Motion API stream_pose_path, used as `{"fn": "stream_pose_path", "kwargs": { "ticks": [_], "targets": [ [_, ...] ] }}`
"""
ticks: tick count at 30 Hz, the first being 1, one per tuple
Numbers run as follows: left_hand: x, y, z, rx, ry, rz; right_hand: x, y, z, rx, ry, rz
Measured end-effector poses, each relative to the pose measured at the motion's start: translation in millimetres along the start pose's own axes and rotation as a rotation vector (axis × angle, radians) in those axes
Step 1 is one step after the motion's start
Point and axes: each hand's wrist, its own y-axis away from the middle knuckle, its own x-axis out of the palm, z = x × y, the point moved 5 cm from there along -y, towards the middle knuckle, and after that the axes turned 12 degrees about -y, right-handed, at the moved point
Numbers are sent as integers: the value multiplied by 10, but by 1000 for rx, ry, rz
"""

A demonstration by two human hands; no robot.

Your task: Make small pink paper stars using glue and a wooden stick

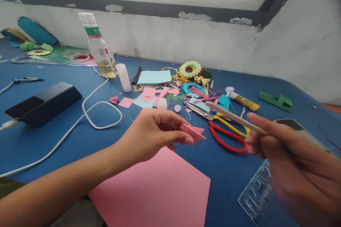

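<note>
Between the thumb and fingers of my left hand is a small folded pink paper, its pointed layers facing right. My right hand, a little blurred, grips a flat wooden stick that points up and left. The stick's tip is apart from the folded paper. Below my left hand lies a large pink sheet. Scissors with red and yellow handles rest on the table behind the stick, their blades pointing left.
Paper scraps and a yellow glue tube lie beyond my hands. A bottle, a white cylinder, a white cable and a dark device stand left. A clear stencil is near my right hand.
</note>
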Motion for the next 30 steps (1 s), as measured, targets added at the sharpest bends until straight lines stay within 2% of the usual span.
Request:
{"fn": "stream_pose_path", "kwargs": {
  "ticks": [2,6,10,13,19,26,30],
  "targets": [
    [12,-1,15,-16,-16,2,154,-14,-17,93,-161,106],
    [62,2,24,-1,-61,65,353,1,-132,312,-458,194],
    [113,11,41,8,-93,151,455,52,-89,307,-658,214],
    [140,17,40,-12,-82,188,512,104,-44,303,-748,288],
    [162,16,36,-132,-37,211,549,150,-52,314,-786,371],
    [170,6,109,-146,115,232,566,140,-26,306,-837,393],
    [175,4,94,-141,131,260,572,152,-33,356,-900,372]
  ]
}}
